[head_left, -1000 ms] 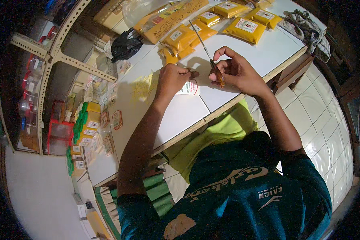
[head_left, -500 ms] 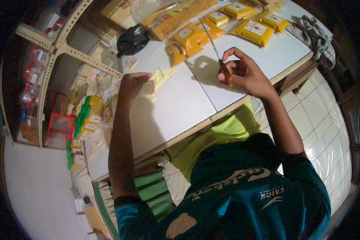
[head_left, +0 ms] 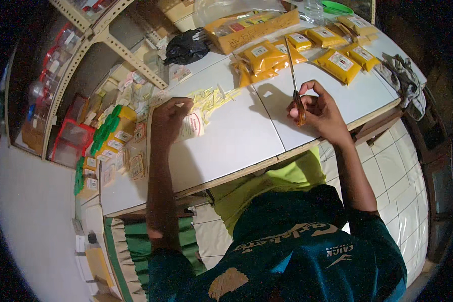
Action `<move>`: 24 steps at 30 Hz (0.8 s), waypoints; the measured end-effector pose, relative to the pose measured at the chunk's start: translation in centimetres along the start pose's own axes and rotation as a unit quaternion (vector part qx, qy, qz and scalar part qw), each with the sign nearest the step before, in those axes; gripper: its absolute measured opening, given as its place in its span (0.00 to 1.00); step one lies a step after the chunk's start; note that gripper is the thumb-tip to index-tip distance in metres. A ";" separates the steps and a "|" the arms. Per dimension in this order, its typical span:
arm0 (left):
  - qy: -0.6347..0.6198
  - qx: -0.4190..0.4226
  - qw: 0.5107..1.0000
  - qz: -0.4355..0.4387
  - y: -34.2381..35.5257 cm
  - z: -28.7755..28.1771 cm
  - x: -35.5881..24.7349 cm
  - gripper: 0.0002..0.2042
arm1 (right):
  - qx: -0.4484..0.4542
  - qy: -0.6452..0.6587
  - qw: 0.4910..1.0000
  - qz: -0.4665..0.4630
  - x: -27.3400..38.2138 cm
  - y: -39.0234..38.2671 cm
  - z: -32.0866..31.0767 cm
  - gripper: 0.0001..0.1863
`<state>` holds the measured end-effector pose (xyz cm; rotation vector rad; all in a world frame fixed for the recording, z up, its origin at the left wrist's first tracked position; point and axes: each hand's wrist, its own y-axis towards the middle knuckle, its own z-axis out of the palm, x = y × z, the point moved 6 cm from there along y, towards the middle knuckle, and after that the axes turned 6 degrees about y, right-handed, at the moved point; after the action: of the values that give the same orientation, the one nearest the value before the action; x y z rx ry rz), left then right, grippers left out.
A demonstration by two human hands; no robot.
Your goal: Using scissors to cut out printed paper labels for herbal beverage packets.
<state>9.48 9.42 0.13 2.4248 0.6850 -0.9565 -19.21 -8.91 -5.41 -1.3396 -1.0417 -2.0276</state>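
My left hand (head_left: pixel 171 113) is closed on a white printed label (head_left: pixel 192 125), low over the white tiled tabletop (head_left: pixel 246 131), beside a scattered heap of thin pale-yellow strips (head_left: pixel 216 98). My right hand (head_left: pixel 317 113) grips scissors (head_left: pixel 300 110) by amber-brown handles, long blades pointing away from me toward several yellow powder pouches (head_left: pixel 267 60) with labels. Along the left side of the top are orange containers with green lids (head_left: pixel 113 121) and loose label cards (head_left: pixel 138 166).
Behind the pouches lie a cardboard box (head_left: pixel 226 38), a black plastic bag (head_left: pixel 183 49) and a green basin (head_left: pixel 337 7). A checked cloth (head_left: pixel 402 80) hangs at the right corner. A perforated metal shelf (head_left: pixel 131 55) with red containers (head_left: pixel 73 131) stands left.
My left hand has moved leftward from near my right hand, over to the yellow strips, with the label. The view has shifted, so both hands appear at different places; the scissors stay in my right.
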 end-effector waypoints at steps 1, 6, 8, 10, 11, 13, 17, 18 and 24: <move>0.003 -0.040 0.999 0.017 -0.8 -0.1 -1.2 0.10 | -0.003 0.027 1.000 0.012 0.0 0.0 1.1 0.22; 0.006 -0.188 0.982 0.031 -5.9 1.0 -8.3 0.09 | 0.042 0.128 0.990 0.035 -0.2 -1.3 8.8 0.27; -0.052 -0.255 0.958 0.119 -7.6 1.5 -8.6 0.07 | 0.025 0.151 0.988 -0.001 0.1 -2.0 11.1 0.25; -0.047 -0.290 0.939 0.178 -9.5 2.2 -9.5 0.07 | 0.010 0.114 0.993 -0.028 0.3 -2.9 11.7 0.23; -0.084 -0.278 0.942 0.166 -9.6 2.8 -8.8 0.07 | -0.007 0.103 0.994 -0.041 0.1 -3.0 11.6 0.23; -0.108 -0.237 0.958 0.121 -10.4 3.3 -8.2 0.10 | -0.033 0.107 0.993 -0.024 -0.9 -3.6 11.1 0.24; -0.174 -0.147 0.968 0.109 -11.9 3.0 -9.1 0.15 | -0.036 0.050 0.996 -0.059 -0.1 -3.9 10.7 0.23; -0.178 -0.154 0.965 0.114 -12.2 2.9 -8.8 0.15 | -0.047 0.081 0.995 -0.046 0.1 -4.0 10.6 0.23; -0.385 -0.048 0.917 0.090 -13.2 5.1 -7.5 0.24 | -0.069 0.083 0.991 -0.084 1.4 -3.9 10.1 0.22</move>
<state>-5.54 14.73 -0.70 1.7517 0.2054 -1.5988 -17.21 1.59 -3.13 -1.1593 -0.9820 -2.3292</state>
